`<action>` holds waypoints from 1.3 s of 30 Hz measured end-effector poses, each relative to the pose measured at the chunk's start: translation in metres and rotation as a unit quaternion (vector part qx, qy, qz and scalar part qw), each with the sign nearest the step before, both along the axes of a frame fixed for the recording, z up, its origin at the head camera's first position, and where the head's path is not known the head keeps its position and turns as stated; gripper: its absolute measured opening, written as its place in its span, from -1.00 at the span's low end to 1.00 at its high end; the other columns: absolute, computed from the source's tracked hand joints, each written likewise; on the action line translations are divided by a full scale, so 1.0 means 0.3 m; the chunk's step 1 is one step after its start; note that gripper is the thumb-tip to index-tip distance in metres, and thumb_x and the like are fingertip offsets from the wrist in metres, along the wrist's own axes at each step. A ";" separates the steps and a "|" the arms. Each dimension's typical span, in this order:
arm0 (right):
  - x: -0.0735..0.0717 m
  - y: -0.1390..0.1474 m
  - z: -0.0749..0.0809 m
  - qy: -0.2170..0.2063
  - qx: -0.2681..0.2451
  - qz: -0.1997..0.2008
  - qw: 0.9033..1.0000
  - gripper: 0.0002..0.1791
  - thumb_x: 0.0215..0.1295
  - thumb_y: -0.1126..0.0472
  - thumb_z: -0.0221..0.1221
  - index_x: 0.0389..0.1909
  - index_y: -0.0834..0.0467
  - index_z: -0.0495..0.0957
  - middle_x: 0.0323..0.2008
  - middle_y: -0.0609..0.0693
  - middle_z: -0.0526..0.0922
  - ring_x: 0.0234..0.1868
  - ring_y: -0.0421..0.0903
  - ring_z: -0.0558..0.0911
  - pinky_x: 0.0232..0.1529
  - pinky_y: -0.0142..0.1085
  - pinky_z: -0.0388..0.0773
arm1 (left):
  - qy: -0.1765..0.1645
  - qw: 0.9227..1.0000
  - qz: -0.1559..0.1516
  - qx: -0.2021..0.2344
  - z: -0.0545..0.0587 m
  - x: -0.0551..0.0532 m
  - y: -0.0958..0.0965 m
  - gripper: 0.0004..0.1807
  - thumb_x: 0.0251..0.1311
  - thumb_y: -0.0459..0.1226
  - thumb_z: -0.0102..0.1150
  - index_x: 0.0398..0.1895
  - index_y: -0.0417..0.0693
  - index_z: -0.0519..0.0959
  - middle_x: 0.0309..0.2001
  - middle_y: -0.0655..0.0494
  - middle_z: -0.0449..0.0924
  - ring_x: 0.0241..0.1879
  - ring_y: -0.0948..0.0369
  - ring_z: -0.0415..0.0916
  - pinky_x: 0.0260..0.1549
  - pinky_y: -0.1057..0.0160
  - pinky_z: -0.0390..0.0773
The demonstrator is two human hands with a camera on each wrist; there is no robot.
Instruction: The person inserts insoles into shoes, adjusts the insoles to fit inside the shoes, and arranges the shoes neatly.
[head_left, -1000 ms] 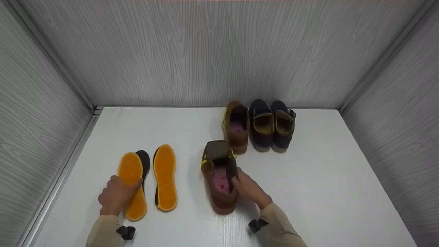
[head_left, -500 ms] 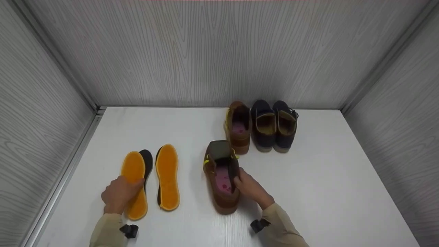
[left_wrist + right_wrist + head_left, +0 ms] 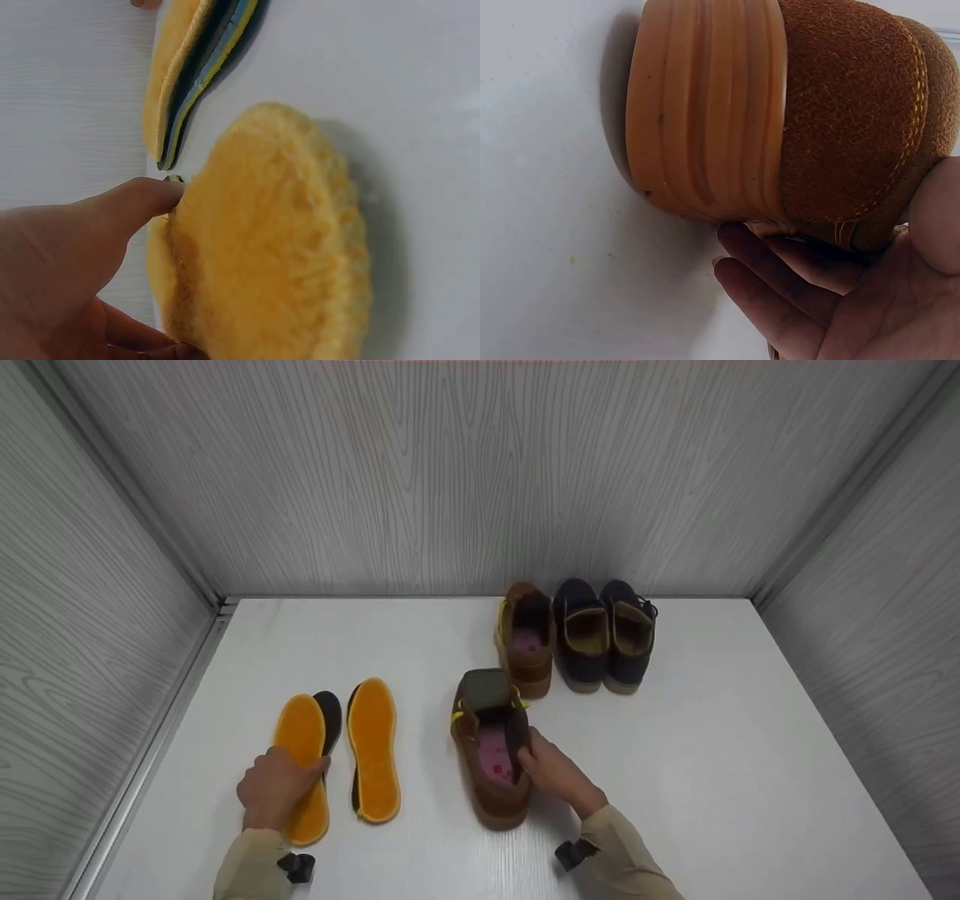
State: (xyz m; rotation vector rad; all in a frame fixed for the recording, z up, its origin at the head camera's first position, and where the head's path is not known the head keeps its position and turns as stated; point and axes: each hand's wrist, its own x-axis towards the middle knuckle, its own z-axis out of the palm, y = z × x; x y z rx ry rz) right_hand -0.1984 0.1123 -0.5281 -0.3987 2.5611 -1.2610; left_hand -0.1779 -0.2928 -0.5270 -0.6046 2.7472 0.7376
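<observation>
My left hand (image 3: 276, 789) grips a fuzzy orange insole (image 3: 300, 727) across its middle, thumb on the right edge. A dark insole (image 3: 330, 718) peeks out beneath it. To their right lies another orange insole (image 3: 375, 757) with a dark layer under it. In the left wrist view, the held insole (image 3: 277, 247) tilts up off the white surface. My right hand (image 3: 559, 776) holds a brown suede shoe (image 3: 501, 814) by its right side, thumb at the opening's edge. The shoe has yellow laces, a raised tongue and a pink inside. Its heel (image 3: 847, 112) fills the right wrist view.
A matching brown shoe (image 3: 530, 675) stands behind the held one, toe toward the back wall (image 3: 480, 472). Beside it are two dark navy shoes (image 3: 581, 664). Grey wood-grain panels enclose the white table (image 3: 712, 780) at the back and sides.
Everything sits slightly further right in the head view, table and walls included. Both hands keep their holds on the insole and the brown shoe.
</observation>
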 end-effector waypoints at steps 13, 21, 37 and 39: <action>0.001 0.003 -0.003 0.010 -0.001 0.009 1.000 -0.63 0.42 0.25 -0.18 0.15 0.34 0.29 0.05 0.19 0.47 0.03 0.03 0.44 0.13 0.01 0.31 | 0.001 1.000 -0.011 0.024 0.031 0.019 -0.004 -0.45 0.09 0.02 0.17 -0.29 -0.38 0.38 -0.48 -0.11 0.54 -0.54 0.06 0.52 -0.49 0.07 0.54; 0.001 0.000 -0.003 0.014 0.003 0.003 1.000 -0.65 0.40 0.26 -0.16 0.12 0.34 0.30 0.01 0.19 0.49 -0.06 0.01 0.43 0.09 0.01 0.33 | -0.016 0.999 -0.013 0.033 0.040 0.016 -0.007 -0.48 0.09 -0.05 0.21 -0.26 -0.39 0.37 -0.44 -0.14 0.51 -0.50 0.02 0.51 -0.42 0.03 0.53; -0.002 -0.010 -0.011 0.014 -0.004 -0.002 1.000 -0.61 0.40 0.27 -0.15 0.17 0.35 0.28 0.09 0.24 0.46 0.08 0.04 0.43 0.19 0.02 0.27 | -0.044 0.999 -0.021 0.002 0.042 -0.012 0.007 -0.41 0.00 -0.02 0.29 -0.23 -0.40 0.37 -0.43 -0.15 0.48 -0.49 0.01 0.47 -0.34 0.01 0.49; -0.001 -0.010 -0.009 0.017 -0.008 0.005 1.000 -0.61 0.41 0.27 -0.15 0.18 0.36 0.27 0.11 0.25 0.45 0.11 0.05 0.42 0.19 0.03 0.26 | -0.041 0.999 -0.023 -0.002 0.043 -0.010 0.006 -0.43 0.00 -0.02 0.27 -0.26 -0.39 0.38 -0.45 -0.14 0.48 -0.51 0.02 0.48 -0.37 0.02 0.50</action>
